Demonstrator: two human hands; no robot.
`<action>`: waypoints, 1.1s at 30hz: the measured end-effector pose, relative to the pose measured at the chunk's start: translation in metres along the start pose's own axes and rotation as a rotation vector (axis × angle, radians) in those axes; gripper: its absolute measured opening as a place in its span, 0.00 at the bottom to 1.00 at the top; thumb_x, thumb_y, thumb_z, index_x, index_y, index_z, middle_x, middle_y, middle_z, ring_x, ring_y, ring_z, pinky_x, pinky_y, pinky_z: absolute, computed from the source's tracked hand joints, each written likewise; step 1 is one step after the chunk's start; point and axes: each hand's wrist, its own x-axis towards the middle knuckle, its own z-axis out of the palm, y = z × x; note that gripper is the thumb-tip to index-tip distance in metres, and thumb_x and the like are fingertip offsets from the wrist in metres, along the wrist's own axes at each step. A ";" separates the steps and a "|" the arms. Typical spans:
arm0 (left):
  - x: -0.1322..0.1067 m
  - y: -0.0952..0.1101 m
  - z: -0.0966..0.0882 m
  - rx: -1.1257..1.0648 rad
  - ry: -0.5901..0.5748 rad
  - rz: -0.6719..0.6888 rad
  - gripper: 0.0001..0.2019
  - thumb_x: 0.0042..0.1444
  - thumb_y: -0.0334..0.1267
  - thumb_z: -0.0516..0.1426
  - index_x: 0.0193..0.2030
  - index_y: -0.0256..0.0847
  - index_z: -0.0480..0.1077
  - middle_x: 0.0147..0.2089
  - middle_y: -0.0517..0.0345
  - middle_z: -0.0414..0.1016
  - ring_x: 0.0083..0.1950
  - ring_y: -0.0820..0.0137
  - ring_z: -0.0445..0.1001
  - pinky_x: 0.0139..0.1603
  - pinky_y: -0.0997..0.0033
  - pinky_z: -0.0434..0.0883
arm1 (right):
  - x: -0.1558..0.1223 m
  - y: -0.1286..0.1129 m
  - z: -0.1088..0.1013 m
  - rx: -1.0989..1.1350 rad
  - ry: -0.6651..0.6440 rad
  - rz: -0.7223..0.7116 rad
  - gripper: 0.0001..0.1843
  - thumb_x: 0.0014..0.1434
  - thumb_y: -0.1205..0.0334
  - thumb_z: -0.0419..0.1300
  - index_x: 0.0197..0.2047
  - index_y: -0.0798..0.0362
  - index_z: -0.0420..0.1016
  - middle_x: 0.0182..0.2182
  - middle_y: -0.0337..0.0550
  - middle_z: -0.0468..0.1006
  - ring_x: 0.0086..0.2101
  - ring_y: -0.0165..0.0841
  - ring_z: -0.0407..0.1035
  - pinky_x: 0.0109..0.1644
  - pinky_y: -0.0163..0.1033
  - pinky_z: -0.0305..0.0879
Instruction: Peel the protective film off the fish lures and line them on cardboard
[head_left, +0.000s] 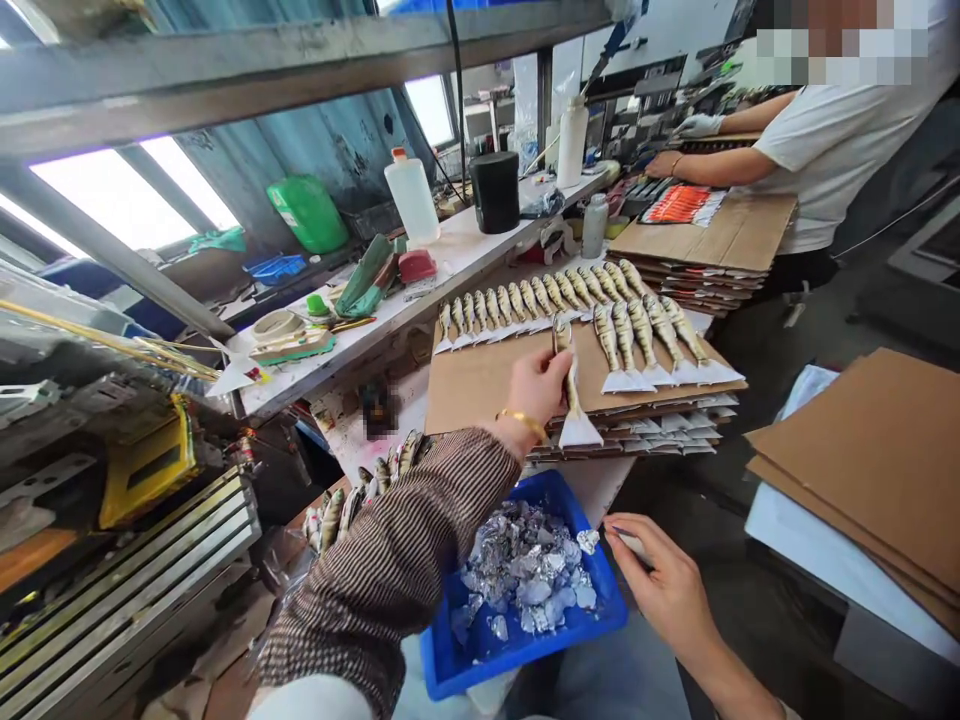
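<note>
My left hand [534,392], with a gold bracelet at the wrist, is closed on a striped fish-shaped lure [573,392] with a white tail. It holds the lure above the near edge of a cardboard sheet [472,390]. On that sheet lie a long back row of similar lures [517,303] and a shorter row [649,335] at the right. My right hand [667,580] pinches a thin pale-handled tool [634,545], its exact kind unclear. A silvery flake [588,541] is at its tip, beside a blue tray [439,650] of crumpled silvery flakes [529,570].
More lures [330,520] lie left of my sleeve. Cardboard sheets [862,450] are stacked at the right. A shelf [465,240] holds a white bottle [412,195] and a black container [495,190]. A co-worker [847,140] stands at the back right by orange lures [679,204].
</note>
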 end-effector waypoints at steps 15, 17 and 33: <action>0.088 0.027 0.048 0.869 -0.080 0.030 0.16 0.66 0.40 0.53 0.52 0.32 0.74 0.54 0.34 0.78 0.56 0.53 0.76 0.56 0.59 0.69 | -0.044 0.024 -0.038 0.102 -0.016 0.201 0.10 0.68 0.54 0.61 0.42 0.48 0.81 0.41 0.44 0.83 0.36 0.33 0.81 0.35 0.25 0.76; 0.086 0.029 0.050 0.931 -0.105 0.025 0.16 0.67 0.38 0.52 0.54 0.32 0.74 0.55 0.33 0.78 0.57 0.53 0.76 0.56 0.59 0.69 | -0.042 0.018 -0.036 0.107 -0.022 0.193 0.10 0.68 0.54 0.60 0.42 0.48 0.81 0.40 0.43 0.83 0.36 0.33 0.81 0.36 0.25 0.76; -0.090 -0.024 -0.176 1.121 0.207 -0.007 0.14 0.67 0.45 0.53 0.48 0.41 0.75 0.42 0.52 0.81 0.44 0.64 0.77 0.47 0.67 0.69 | -0.058 0.002 -0.042 -0.069 -0.146 0.425 0.27 0.58 0.34 0.62 0.46 0.48 0.80 0.38 0.42 0.87 0.34 0.41 0.83 0.27 0.30 0.78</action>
